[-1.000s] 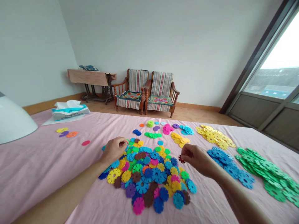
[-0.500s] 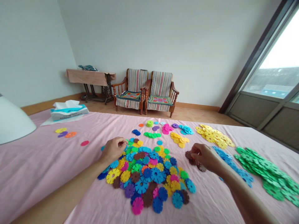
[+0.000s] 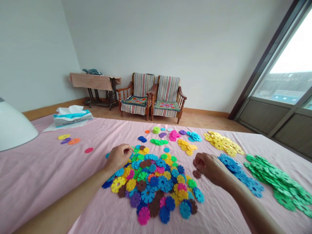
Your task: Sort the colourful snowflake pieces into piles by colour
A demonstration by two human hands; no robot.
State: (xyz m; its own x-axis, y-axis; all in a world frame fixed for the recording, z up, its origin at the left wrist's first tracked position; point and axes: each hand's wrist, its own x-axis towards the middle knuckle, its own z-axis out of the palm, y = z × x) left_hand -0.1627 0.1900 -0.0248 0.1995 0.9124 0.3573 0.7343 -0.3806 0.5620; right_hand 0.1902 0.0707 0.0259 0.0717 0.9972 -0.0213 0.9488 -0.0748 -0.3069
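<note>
A mixed heap of notched plastic discs [image 3: 151,182] in many colours lies on the pink cloth. At its upper left edge is my left hand [image 3: 119,157], its fingers curled together; whatever they may pinch is too small to make out. My right hand [image 3: 207,165] is right of the heap, thumb and fingers pressed together over some brown discs [image 3: 197,174], and its fingertips hide part of them. Just right of that hand lies a group of blue discs [image 3: 240,174].
Green discs [image 3: 278,182] and yellow discs [image 3: 223,143] form piles at the right. Small single-colour groups, including orange-yellow discs [image 3: 187,147], lie behind the heap. A tissue box [image 3: 73,118] and a white lamp-like object [image 3: 16,128] are at the left.
My right hand has shifted slightly left and down over the brown discs, now covering more of them. My left hand has barely moved.
</note>
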